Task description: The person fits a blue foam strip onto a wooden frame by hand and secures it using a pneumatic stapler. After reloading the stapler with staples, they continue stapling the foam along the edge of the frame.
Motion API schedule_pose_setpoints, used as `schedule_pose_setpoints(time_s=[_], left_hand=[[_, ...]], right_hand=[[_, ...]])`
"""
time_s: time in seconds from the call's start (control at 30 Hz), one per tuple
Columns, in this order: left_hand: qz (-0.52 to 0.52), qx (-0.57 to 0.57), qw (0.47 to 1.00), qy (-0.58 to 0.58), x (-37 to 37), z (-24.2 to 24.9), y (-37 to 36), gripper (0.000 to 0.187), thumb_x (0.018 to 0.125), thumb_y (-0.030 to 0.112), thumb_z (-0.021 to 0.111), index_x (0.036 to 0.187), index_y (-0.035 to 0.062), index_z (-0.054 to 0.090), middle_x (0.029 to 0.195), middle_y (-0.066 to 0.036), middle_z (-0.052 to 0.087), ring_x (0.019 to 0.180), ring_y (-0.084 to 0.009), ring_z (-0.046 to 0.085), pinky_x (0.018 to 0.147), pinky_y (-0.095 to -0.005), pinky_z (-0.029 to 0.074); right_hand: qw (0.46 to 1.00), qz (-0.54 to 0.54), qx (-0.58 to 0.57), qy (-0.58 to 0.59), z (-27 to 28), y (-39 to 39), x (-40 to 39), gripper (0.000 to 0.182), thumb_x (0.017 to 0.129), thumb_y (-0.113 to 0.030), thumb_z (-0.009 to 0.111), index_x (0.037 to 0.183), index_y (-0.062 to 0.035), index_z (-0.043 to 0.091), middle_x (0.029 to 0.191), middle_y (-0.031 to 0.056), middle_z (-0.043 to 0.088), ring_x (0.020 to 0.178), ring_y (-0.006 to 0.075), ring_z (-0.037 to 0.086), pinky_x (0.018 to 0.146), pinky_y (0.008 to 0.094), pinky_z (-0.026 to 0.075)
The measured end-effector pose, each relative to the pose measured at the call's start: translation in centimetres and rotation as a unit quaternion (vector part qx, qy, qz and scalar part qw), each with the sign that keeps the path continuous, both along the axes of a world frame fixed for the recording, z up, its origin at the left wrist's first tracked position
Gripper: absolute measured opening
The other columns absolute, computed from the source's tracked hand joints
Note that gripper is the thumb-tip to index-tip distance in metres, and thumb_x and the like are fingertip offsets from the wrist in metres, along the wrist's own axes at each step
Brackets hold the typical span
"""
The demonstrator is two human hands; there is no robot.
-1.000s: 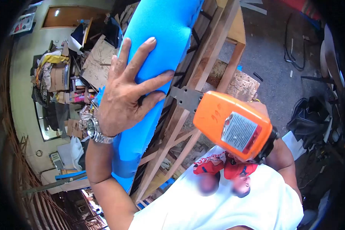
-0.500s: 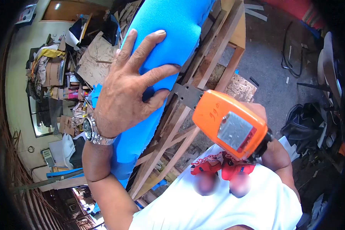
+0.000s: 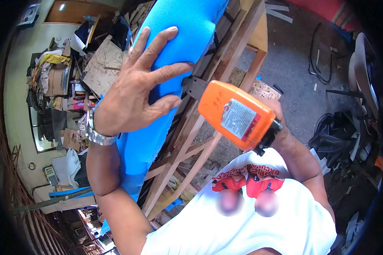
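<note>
blue foam piece (image 3: 187,32) runs down the middle of the view, long axis near-left to far-right, lying along the left side of a wooden frame (image 3: 237,49). frame rails run about parallel to it. foam's right edge is ragged in its near part.

left hand (image 3: 134,91): palm down on the foam, fingers spread, pressing rather than gripping. fingertips aim far-right, thumb out toward the foam's right edge. metal watch (image 3: 100,138) on that wrist.

right hand (image 3: 276,108): grasping the orange tool (image 3: 238,114) from its right side. most of the fingers are hidden behind the body, so can't tell where they sit.

tool is over the frame, right of the foam. long axis roughly crosswise to the foam: rear end near-right, dark flat nose (image 3: 195,88) pointing far-left. nose tip is at the foam's right edge, just beside the left thumb and index finger; can't tell if it's touching. label side of the body faces up.

around: white shirt (image 3: 242,231) on the near side, black bag (image 3: 332,131) on the floor (image 3: 293,55) to the right, pile of scrap (image 3: 57,80) off to the left.
</note>
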State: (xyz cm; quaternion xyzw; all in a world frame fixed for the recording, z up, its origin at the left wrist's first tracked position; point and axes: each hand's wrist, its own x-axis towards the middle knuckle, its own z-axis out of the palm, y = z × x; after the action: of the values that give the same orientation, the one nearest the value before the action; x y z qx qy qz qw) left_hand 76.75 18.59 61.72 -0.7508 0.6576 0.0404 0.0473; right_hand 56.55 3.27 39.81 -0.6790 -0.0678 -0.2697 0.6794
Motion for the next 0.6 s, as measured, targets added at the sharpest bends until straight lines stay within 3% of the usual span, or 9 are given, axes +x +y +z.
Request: schedule_pose_setpoints(time_s=[0.1,0.17,0.4,0.5,0.6], left_hand=[[0.007,0.009,1.0,-0.023,-0.3,-0.2,0.1,0.068,0.066,0.007,0.084,0.131,0.0227,0.07,0.17,-0.009,0.026,0.157,-0.0435,0.015,0.123,-0.0573,0.029],[0.005,-0.012,0.999,-0.042,-0.6,-0.5,0.1,0.063,0.067,0.011,0.085,0.128,0.0223,0.07,0.168,-0.009,0.029,0.154,-0.0466,0.02,0.122,-0.0581,0.032],[0.009,-0.027,0.998,-0.057,-1.0,-1.0,0.2,0.061,0.068,0.014,0.085,0.126,0.0225,0.07,0.167,-0.007,0.031,0.153,-0.049,0.023,0.121,-0.0582,0.033],[0.002,-0.007,0.998,-0.059,-0.6,-0.7,0.3,0.072,0.065,0.013,0.087,0.134,0.0239,0.068,0.17,-0.009,0.026,0.156,-0.0447,0.017,0.122,-0.0589,0.031],[-0.015,-0.011,0.999,-0.051,-0.1,-0.9,0.8,0.073,0.067,0.024,0.091,0.136,0.0246,0.067,0.17,-0.009,0.025,0.157,-0.0454,0.015,0.122,-0.0618,0.029]], right_hand=[[0.996,-0.043,-0.065,-0.053,0.1,-0.3,0.0,0.071,0.071,-0.03,0.093,0.128,0.0012,0.064,0.107,0.0161,0.074,0.095,0.0289,0.076,0.085,0.0378,0.06],[0.993,-0.048,-0.073,-0.082,0.0,-0.2,-0.2,0.073,0.071,-0.03,0.093,0.129,0.0015,0.064,0.107,0.0158,0.075,0.096,0.0282,0.076,0.086,0.0375,0.06],[0.997,-0.029,-0.063,-0.032,0.4,0.4,-0.8,0.067,0.072,-0.026,0.09,0.128,0.0007,0.064,0.106,0.0168,0.075,0.093,0.0293,0.077,0.084,0.0374,0.06],[0.997,-0.039,-0.064,-0.027,-0.5,1.1,0.1,0.063,0.071,-0.022,0.088,0.126,0.0004,0.066,0.103,0.0177,0.075,0.092,0.0307,0.077,0.082,0.0376,0.06],[0.989,-0.076,-0.122,-0.046,-2.1,1.0,0.5,0.059,0.07,-0.02,0.087,0.122,0.0004,0.067,0.1,0.0191,0.075,0.091,0.033,0.076,0.08,0.0378,0.06]])
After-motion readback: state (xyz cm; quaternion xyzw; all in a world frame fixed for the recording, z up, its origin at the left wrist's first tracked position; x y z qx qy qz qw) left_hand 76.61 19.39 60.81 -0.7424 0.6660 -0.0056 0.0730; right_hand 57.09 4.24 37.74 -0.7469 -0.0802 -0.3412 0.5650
